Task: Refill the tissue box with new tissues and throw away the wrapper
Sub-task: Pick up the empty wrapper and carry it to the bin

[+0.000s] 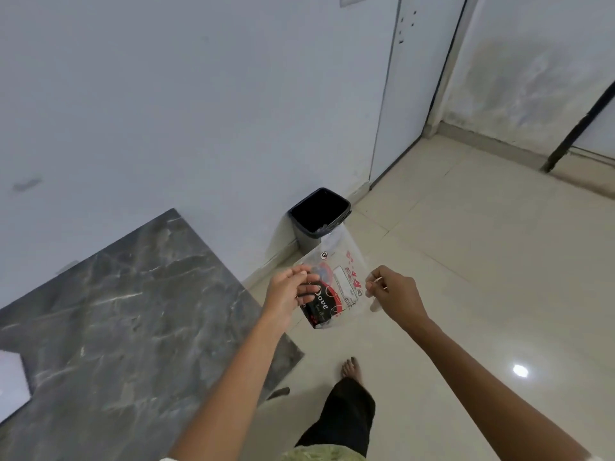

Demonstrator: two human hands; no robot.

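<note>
A clear plastic wrapper (336,281) with black, red and white print hangs in the air between my hands, above the pale floor. My left hand (289,291) grips its left edge, fingers curled over the black printed part. My right hand (396,294) pinches its right edge between thumb and fingers. A dark bin (317,214) with a black liner stands open against the wall, just beyond the wrapper. The white corner of something (11,380) shows at the left edge, on the table; I cannot tell what it is.
A dark grey marble table (109,314) fills the lower left, its corner close to my left forearm. My bare foot (351,369) and dark trouser leg are on the pale tiled floor (466,261). A white door (409,88) and a black slanted bar (575,128) lie beyond.
</note>
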